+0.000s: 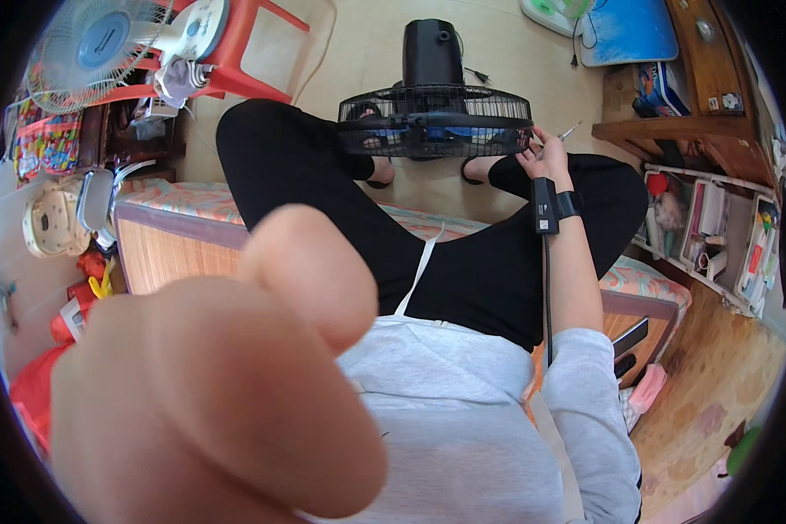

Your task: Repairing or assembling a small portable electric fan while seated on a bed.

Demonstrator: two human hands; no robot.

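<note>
My left hand is raised very close to the camera at the lower left, large and blurred. Its fingers look bent, but the fingertips and anything between them are hidden. Between my lower legs is a black fan with a round wire cage, its black housing pointing away from me. My right hand is at the right edge of the cage, fingers closed around a slim screwdriver whose thin metal shaft points up and right. The fingertips seem to touch the cage rim.
A red plastic stool bears a white-blue fan at the far left. Wooden furniture stands at the right, beside a white rack of small items. A dark plug lies on the floor.
</note>
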